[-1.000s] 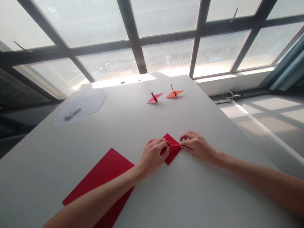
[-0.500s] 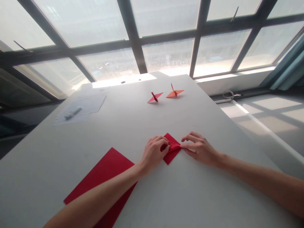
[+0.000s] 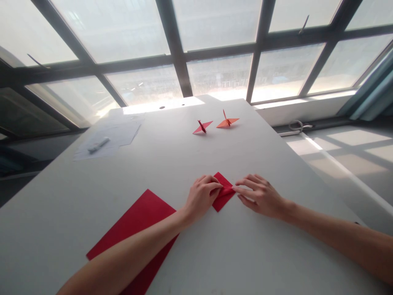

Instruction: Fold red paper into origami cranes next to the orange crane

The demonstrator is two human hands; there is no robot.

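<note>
A small folded square of red origami paper [image 3: 218, 203] lies on the white table, one corner pointing toward me, with creased flaps along its middle. My left hand [image 3: 203, 196] covers its left corner, thumb and forefinger pinching a flap near the centre. At the right corner, my right hand [image 3: 260, 196] has its fingertips on the paper, the other fingers loosely spread. Part of the left corner is hidden under my left hand. Beneath my left forearm is a larger sheet of red paper [image 3: 139, 219], partly covered by the arm.
Farther back on the table [image 3: 172, 151] stand a red paper crane [image 3: 202, 127] and an orange paper crane [image 3: 227, 122]. White papers [image 3: 127, 133] lie at the back left with a whitish tube-like object [image 3: 98, 145] on them. Windows rise behind the table.
My left fingers have shifted slightly right along the folded paper's middle. The right fingers stay at its right corner, with the thumb a little lower. The whole view has tilted slightly.
</note>
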